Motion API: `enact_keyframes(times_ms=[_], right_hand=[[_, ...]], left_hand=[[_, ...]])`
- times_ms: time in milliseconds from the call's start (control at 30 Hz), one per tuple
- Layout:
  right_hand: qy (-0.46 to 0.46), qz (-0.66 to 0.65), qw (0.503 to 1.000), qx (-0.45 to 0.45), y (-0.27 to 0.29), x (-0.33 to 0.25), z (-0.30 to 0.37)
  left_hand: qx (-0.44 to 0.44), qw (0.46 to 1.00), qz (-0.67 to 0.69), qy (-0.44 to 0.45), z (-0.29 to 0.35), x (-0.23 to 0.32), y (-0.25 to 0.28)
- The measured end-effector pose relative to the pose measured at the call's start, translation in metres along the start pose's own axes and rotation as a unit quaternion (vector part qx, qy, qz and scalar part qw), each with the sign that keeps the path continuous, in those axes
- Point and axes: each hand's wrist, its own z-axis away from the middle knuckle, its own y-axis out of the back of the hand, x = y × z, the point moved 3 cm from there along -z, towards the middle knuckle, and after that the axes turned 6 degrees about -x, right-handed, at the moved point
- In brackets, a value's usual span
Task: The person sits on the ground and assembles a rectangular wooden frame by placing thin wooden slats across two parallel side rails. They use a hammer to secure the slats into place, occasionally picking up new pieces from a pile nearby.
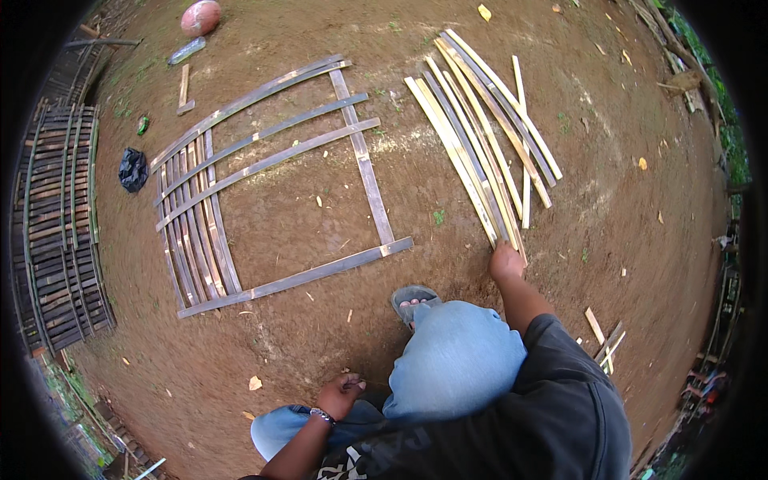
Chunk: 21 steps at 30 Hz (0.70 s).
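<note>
Fingers of the right hand (507, 262) are closed about the near end of a fanned bundle of slats (478, 136); how many are gripped cannot be told. By the left hand (342, 396), held low beside the blue jeans (460, 360) with fingers curled, it cannot be told whether anything small is pinched. Between the hands, slightly ahead, a sandalled foot (420, 293) is planted on bare brown soil (656, 264). Some short offcuts (598, 332) are crossed to the right of the right hand. Beyond that hand, the slats are spread away over the soil. Ahead of the left hand, a slatted frame (320, 270) is laid flat, its slats set closely on the left side. Farther out, leftward of both hands, a black plastic bag (133, 170), a clear bottle (186, 52) and a reddish ball (201, 18) are seen.
</note>
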Motion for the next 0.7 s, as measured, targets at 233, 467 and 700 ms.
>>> enact_keyframes(times_ms=[233, 467, 700], right_hand=[[0.044, 0.036, 0.998, 0.008, -0.017, 0.015, -0.02], [0.069, -0.07, 0.993, 0.07, 0.004, 0.011, 0.002], [0.072, -0.518, 0.847, -0.095, -0.059, 0.05, -0.027]], left_hand=[[0.023, 0.997, 0.069, -0.016, -0.047, 0.018, 0.008], [0.025, 0.998, 0.03, -0.043, -0.058, 0.029, 0.005], [-0.008, 1.0, -0.008, -0.01, -0.05, 0.038, -0.007]])
